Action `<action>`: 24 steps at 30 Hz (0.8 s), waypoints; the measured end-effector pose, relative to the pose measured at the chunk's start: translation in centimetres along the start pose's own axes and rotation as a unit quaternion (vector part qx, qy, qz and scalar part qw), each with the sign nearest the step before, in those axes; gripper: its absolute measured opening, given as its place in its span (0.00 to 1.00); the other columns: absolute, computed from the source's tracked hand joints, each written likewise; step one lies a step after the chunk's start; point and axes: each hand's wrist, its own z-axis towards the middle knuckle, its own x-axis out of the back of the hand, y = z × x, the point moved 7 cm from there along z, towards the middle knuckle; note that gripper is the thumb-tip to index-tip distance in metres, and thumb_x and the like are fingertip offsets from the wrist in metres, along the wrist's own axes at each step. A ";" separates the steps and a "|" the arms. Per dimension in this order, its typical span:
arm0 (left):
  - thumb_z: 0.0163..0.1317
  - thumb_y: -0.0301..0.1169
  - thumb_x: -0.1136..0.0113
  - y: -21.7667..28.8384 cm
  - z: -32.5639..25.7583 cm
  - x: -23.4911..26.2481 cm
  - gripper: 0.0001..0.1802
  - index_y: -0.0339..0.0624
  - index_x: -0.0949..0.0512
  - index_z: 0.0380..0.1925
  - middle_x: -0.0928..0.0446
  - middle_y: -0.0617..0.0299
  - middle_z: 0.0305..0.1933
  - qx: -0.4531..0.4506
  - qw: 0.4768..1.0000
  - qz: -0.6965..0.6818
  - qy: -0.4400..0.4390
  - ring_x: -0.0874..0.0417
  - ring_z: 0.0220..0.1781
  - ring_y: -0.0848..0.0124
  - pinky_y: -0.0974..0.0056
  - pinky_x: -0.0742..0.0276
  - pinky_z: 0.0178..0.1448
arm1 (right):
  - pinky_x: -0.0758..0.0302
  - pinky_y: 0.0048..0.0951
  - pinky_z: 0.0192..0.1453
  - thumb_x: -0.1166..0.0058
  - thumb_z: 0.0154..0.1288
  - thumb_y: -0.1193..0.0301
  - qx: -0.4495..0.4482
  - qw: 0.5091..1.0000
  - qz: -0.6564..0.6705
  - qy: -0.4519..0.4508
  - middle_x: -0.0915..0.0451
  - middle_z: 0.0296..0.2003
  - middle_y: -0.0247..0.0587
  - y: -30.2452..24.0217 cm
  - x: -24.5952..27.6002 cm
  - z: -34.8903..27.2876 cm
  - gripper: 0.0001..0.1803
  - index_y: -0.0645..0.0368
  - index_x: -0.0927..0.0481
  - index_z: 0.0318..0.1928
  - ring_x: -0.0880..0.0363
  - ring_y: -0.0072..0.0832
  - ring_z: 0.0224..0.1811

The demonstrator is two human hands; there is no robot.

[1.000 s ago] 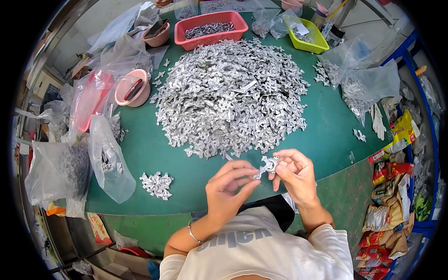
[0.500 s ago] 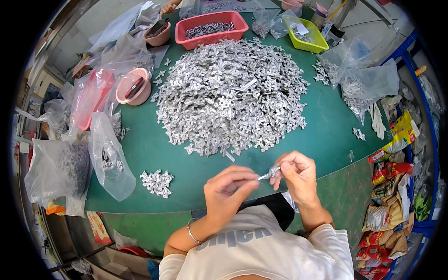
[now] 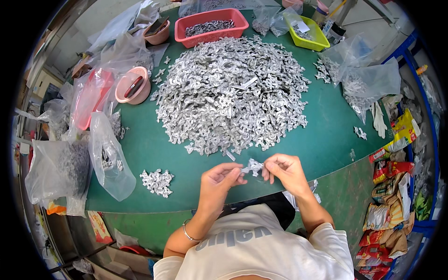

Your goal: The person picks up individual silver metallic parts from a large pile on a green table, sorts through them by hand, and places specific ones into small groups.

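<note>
Your left hand [image 3: 217, 183] pinches one end of a branched silvery metal part [image 3: 253, 166] between thumb and fingers, holding it just above the near stretch of the green tabletop [image 3: 322, 144], in front of your body. Your right hand [image 3: 285, 173] is at the part's other end with thumb and fingers drawn together; at this size you cannot tell whether those fingertips grip the part or only lie beside it. Beyond your hands rises a large heap of silvery metal parts [image 3: 228, 93], with a narrow metal strip [image 3: 230, 155] at its near edge. A small pile of similar parts [image 3: 157, 182] lies to your left, near a clear plastic bag [image 3: 112, 175]. Farther left, a pink bowl [image 3: 141, 96] holds a red-and-black object [image 3: 134, 87]. Behind the heap stand a red plastic basket [image 3: 205, 41] and a yellow-green tray [image 3: 308, 43]; a white glove [image 3: 378, 122] lies at the table's right side.
</note>
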 end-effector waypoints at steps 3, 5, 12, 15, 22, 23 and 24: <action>0.57 0.20 0.47 0.5 -0.8 3.2 0.08 0.29 0.25 0.36 0.24 0.57 0.30 -0.066 0.990 0.100 0.081 0.23 0.32 0.73 0.69 0.24 0.40 | 0.33 0.15 0.24 0.49 0.59 0.72 0.038 0.986 -0.098 0.127 0.22 0.26 0.33 0.3 3.9 2.1 0.07 0.63 0.22 0.34 0.28 0.15 0.25; 0.53 0.19 0.44 2.9 -2.3 6.5 0.08 0.32 0.24 0.35 0.23 0.56 0.30 -0.221 0.902 0.324 0.180 0.23 0.33 0.70 0.68 0.26 0.40 | 0.31 0.22 0.29 0.47 0.57 0.73 0.099 0.933 -0.253 0.237 0.21 0.26 0.38 -0.5 7.3 3.8 0.09 0.66 0.22 0.36 0.27 0.19 0.25; 0.50 0.19 0.44 4.1 -6.5 14.3 0.09 0.39 0.25 0.32 0.27 0.56 0.38 -0.289 0.619 0.635 0.360 0.28 0.42 0.59 0.58 0.36 0.48 | 0.30 0.33 0.38 0.44 0.51 0.75 0.327 0.719 -0.530 0.309 0.24 0.27 0.46 -4.6 7.8 10.0 0.08 0.65 0.23 0.33 0.27 0.40 0.32; 0.49 0.18 0.45 4.2 -7.0 13.8 0.11 0.38 0.25 0.34 0.30 0.54 0.42 -0.288 0.599 0.637 0.391 0.30 0.45 0.57 0.58 0.35 0.48 | 0.31 0.35 0.37 0.44 0.50 0.76 0.285 0.749 -0.529 0.280 0.25 0.26 0.46 -4.0 8.0 10.5 0.06 0.65 0.23 0.30 0.27 0.40 0.31; 0.48 0.16 0.44 4.4 -3.7 5.9 0.14 0.36 0.25 0.38 0.28 0.52 0.42 -0.309 0.804 0.472 0.188 0.26 0.42 0.62 0.65 0.30 0.43 | 0.35 0.16 0.29 0.44 0.55 0.76 0.178 0.935 -0.156 0.263 0.24 0.24 0.30 -3.1 4.9 4.4 0.04 0.65 0.23 0.29 0.32 0.12 0.25; 0.48 0.15 0.44 4.3 -2.9 4.2 0.17 0.36 0.25 0.40 0.29 0.52 0.42 -0.311 0.829 0.440 0.152 0.26 0.41 0.65 0.68 0.29 0.40 | 0.35 0.15 0.30 0.44 0.56 0.75 0.148 0.957 -0.094 0.232 0.24 0.24 0.30 -2.5 4.1 3.8 0.04 0.64 0.23 0.29 0.32 0.12 0.25; 0.47 0.14 0.44 4.2 -2.2 2.6 0.19 0.37 0.26 0.42 0.29 0.52 0.43 -0.311 0.851 0.407 0.116 0.26 0.40 0.68 0.71 0.29 0.38 | 0.34 0.15 0.30 0.44 0.56 0.76 0.109 0.969 -0.065 0.212 0.23 0.24 0.33 -1.7 3.3 3.3 0.04 0.64 0.23 0.29 0.30 0.13 0.25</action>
